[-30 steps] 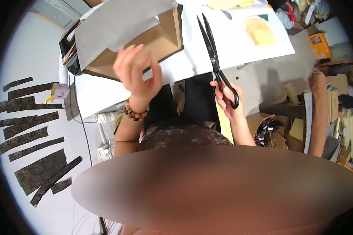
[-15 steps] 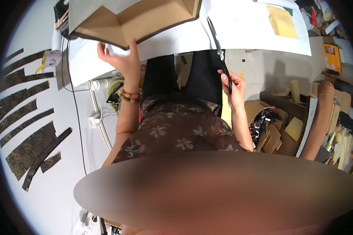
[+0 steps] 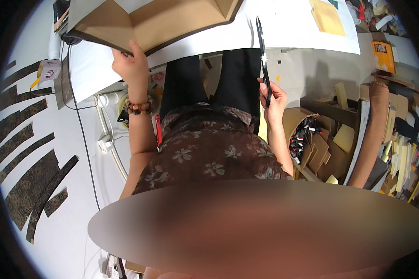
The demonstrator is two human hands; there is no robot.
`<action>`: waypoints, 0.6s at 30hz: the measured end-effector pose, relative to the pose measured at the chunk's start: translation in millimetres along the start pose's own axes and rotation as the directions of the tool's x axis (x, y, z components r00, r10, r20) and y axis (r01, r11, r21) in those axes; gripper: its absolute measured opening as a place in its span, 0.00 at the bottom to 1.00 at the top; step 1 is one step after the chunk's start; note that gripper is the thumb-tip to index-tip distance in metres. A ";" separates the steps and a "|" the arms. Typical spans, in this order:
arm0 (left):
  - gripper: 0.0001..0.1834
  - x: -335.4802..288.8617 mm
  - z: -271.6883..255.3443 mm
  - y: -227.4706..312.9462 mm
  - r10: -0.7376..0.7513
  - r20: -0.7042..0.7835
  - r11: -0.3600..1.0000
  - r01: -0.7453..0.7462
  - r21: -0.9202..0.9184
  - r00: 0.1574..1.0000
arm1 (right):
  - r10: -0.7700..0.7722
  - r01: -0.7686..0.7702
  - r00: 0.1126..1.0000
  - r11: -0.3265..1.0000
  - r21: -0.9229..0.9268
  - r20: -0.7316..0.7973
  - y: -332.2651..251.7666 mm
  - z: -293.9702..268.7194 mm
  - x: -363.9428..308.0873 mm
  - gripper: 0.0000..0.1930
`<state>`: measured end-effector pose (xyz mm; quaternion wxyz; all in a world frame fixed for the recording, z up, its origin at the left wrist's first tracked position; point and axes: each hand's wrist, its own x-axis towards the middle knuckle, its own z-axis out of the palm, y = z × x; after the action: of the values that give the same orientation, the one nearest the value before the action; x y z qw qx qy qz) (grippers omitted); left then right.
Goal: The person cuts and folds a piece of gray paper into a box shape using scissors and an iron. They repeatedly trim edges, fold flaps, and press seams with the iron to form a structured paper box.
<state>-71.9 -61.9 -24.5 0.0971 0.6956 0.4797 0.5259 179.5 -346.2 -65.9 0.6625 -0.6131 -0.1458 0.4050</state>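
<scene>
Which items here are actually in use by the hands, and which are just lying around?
In use:
- cardboard piece, gripped at its edge by the left hand
- black scissors, held in the right hand

Lying about:
- dark patterned strips on the floor
- yellow sheet on the white table
- box of cardboard scraps
- white power strip

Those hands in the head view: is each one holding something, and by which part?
The left hand grips the brown cardboard box by its near bottom edge. The right hand holds black scissors by the handles, blades closed.
</scene>
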 end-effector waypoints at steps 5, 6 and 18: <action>0.10 -18.7 -22.3 3.4 0.084 -0.022 0.993 -0.082 0.087 0.996 | -0.023 0.022 0.999 1.000 -0.018 -0.033 13.4 -8.9 -9.7 0.15; 0.10 -25.5 -22.5 6.0 0.086 -0.042 0.995 -0.083 0.061 0.995 | -0.025 0.024 0.999 1.000 -0.013 -0.041 15.9 -10.1 -11.0 0.15; 0.22 -70.5 -19.5 22.0 -0.159 -0.008 0.962 0.153 -0.226 0.987 | -0.028 0.004 0.997 0.952 -0.305 -0.076 24.8 -48.2 -62.4 0.17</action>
<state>-74.6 -134.8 -47.1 0.2100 0.6334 0.4715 0.5766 164.7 -426.2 -79.9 0.5686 -0.7223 -0.1848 0.3476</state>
